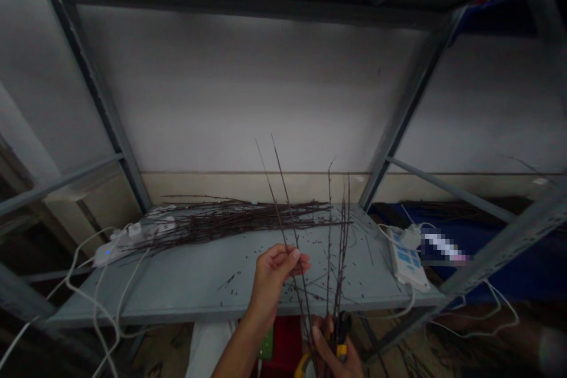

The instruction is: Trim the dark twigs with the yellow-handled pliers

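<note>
Grey shelf (186, 283) keeps a twig pile (230, 221) lying flat within reach, while the right hand (334, 354) grips an upright bunch (339, 260) plus a yellow-handled tool (342, 339) at the base, seemingly so the left hand (274, 274) can pinch 1 stem (290, 220) apart.

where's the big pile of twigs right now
In the head view the pile of twigs lies across the back of the grey shelf, beyond the left hand, running from the left power strip toward the right power strip.
</note>
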`<state>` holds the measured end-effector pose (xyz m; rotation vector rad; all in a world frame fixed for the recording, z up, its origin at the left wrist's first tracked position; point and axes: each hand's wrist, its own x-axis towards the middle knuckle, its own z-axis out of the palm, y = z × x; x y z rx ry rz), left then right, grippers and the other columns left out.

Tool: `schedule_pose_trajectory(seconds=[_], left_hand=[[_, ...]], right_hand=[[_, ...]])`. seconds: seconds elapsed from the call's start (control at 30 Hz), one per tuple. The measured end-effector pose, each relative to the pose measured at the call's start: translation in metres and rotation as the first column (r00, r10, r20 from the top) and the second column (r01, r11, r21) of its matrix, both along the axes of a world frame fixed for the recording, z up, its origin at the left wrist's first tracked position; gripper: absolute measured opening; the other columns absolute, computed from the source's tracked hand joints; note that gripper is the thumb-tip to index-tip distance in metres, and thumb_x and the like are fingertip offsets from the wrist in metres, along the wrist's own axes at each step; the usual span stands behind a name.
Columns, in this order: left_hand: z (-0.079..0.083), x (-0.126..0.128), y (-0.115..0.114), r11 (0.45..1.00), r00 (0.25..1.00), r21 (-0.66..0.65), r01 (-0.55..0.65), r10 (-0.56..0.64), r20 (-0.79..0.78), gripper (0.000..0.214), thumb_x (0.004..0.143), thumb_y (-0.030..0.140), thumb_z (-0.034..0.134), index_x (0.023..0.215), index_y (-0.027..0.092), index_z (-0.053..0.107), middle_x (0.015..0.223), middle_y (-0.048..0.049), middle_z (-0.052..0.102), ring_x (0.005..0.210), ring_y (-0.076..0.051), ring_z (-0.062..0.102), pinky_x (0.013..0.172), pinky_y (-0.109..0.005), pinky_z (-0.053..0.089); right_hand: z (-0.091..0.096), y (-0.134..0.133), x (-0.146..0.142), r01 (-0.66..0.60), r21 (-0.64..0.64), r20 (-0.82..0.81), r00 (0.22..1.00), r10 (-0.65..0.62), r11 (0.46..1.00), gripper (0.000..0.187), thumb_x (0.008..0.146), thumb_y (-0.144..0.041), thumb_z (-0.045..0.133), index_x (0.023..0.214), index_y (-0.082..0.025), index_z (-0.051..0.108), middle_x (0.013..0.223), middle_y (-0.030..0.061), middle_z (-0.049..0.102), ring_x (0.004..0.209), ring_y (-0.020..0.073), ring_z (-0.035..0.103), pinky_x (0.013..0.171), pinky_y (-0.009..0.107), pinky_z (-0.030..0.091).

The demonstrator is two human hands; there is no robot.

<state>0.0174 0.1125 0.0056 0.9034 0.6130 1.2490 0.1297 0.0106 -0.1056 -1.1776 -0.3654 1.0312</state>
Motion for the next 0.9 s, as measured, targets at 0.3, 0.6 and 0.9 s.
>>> schedule_pose_trajectory(seconds=[0.3,0.6,0.9], left_hand=[[-0.019,0.002,0.0,0.997,0.997,-0.019,0.073,-0.073,-0.008,0.036,0.083,0.048,0.077,0.086,0.012,0.073,0.092,-0.015,0.078,0.089,-0.027,0.074,0.08,-0.037,0.059],[-0.016,0.005,0.006,0.992,0.992,-0.031,0.123,-0.123,-0.003,0.038,0.079,0.05,0.078,0.085,0.013,0.071,0.089,-0.0142,0.077,0.081,-0.025,0.072,0.07,-0.036,0.061],[0.001,0.002,0.007,0.987,0.988,0.052,0.149,-0.151,0.029,0.045,0.08,0.05,0.079,0.108,0.016,0.068,0.089,-0.0109,0.076,0.076,-0.022,0.072,0.073,-0.034,0.059]], right_hand=[[0.001,0.0,0.01,0.097,0.003,0.188,0.978,-0.096,0.995,0.061,0.05,-0.055,0.092,0.094,-0.016,0.076,0.093,0.0098,0.079,0.093,0.0335,0.073,0.074,0.037,0.061],[0.02,-0.009,0.036,0.186,-0.059,0.333,0.93,-0.156,0.981,0.059,0.064,-0.067,0.081,0.09,-0.015,0.076,0.099,0.0128,0.078,0.098,0.0316,0.071,0.078,0.036,0.058],[0.101,0.001,0.053,0.105,0.058,0.755,0.646,-0.112,0.993,0.044,0.072,-0.063,0.075,0.071,-0.022,0.06,0.064,-0.0007,0.06,0.062,0.0186,0.057,0.062,0.03,0.049]])
